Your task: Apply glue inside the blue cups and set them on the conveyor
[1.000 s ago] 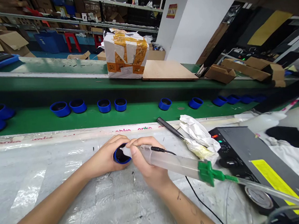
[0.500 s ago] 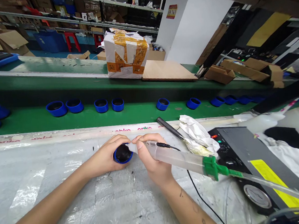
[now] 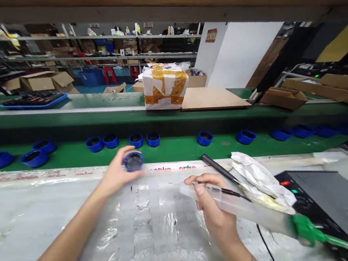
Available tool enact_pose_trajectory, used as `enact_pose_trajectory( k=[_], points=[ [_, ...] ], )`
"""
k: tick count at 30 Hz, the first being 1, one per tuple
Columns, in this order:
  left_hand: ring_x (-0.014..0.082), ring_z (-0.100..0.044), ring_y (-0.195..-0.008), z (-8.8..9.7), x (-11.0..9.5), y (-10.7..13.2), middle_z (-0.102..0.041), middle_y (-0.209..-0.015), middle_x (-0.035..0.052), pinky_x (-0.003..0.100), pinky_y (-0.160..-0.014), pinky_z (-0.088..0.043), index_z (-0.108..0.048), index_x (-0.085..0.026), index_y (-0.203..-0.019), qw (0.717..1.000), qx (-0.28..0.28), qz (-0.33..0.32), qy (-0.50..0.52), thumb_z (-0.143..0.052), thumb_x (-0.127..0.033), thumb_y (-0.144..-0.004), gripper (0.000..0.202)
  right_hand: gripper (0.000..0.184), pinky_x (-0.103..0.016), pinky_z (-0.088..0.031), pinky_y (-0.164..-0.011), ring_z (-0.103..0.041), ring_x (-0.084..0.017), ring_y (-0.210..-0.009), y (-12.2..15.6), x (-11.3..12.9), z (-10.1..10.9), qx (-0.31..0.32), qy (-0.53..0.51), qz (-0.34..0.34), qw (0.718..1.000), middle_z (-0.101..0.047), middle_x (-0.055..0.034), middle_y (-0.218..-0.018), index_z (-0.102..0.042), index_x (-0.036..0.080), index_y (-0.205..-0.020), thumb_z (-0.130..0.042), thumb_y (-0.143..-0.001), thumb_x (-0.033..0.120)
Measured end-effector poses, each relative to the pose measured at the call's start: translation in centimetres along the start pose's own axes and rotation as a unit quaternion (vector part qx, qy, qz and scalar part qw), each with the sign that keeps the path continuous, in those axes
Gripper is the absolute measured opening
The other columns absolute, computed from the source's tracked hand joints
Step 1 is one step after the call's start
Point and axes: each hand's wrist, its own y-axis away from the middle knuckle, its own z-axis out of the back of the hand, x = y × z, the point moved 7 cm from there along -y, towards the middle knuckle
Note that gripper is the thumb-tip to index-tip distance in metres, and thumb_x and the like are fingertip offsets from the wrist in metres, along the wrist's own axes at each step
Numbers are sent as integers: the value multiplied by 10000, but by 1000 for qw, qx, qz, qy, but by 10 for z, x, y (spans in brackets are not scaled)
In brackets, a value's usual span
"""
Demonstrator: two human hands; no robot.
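My left hand [image 3: 118, 175] grips a small blue ring cap [image 3: 133, 161] with a dark inside and holds it up over the far edge of the plastic-covered bench [image 3: 79, 230], close to the green belt. My right hand [image 3: 210, 203] is closed round a clear dispensing syringe [image 3: 246, 211] with a green end fitting [image 3: 306, 230] and a clear hose. The syringe tip points left, well apart from the cap.
Several blue caps [image 3: 153, 138] lie in a row on the green conveyor belt [image 3: 178, 146]. A black tool [image 3: 219, 169], a crumpled white rag [image 3: 260, 177] and a dark controller box [image 3: 328, 201] lie to the right. A taped parcel [image 3: 165, 84] and cardboard stand behind.
My left hand has lifted the blue cap away from the syringe tip and carried it toward the belt. My right hand has drawn the syringe back to the right. The view has tilted up.
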Motion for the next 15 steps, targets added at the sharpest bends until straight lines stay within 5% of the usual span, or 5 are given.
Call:
enact_pose_trajectory(
  k=[4,7,10,15],
  points=[
    [288,-659,-1193,108,44,-11,-666,-1274,96,421,-1054,-520,-505,-205,-1331,955,-242,87,-148,-844,-388,-689,748,66,-266,-440,-508,-733,-238,-891,1,-2,0,14,9,-10,1000,-767,-52,-942,-636,262,-980,-662,-956,318],
    [356,-598,-1222,158,69,-1,-597,-1306,146,563,-1071,-473,-424,-156,-1400,916,-310,149,-206,-786,-410,-772,768,85,-283,-459,-513,-729,-232,-823,1,-2,0,12,15,-14,1000,-765,-61,-937,-635,251,-970,-661,-956,330],
    [411,-561,-1226,170,78,5,-571,-1317,172,643,-1025,-463,-382,-150,-1439,906,-294,176,-250,-739,-383,-821,751,95,-305,-490,-535,-733,-244,-826,1,-3,0,12,19,-19,1000,-766,-66,-926,-636,251,-962,-662,-952,342],
    [535,-267,-1463,139,67,-8,-381,-1567,252,766,-1103,-236,-548,-143,-1359,895,-232,121,-360,-612,-375,-922,499,90,-307,-508,-549,-744,-259,-879,2,-5,-2,23,32,-30,999,-774,-66,-932,-642,260,-954,-662,-950,347]
  ],
)
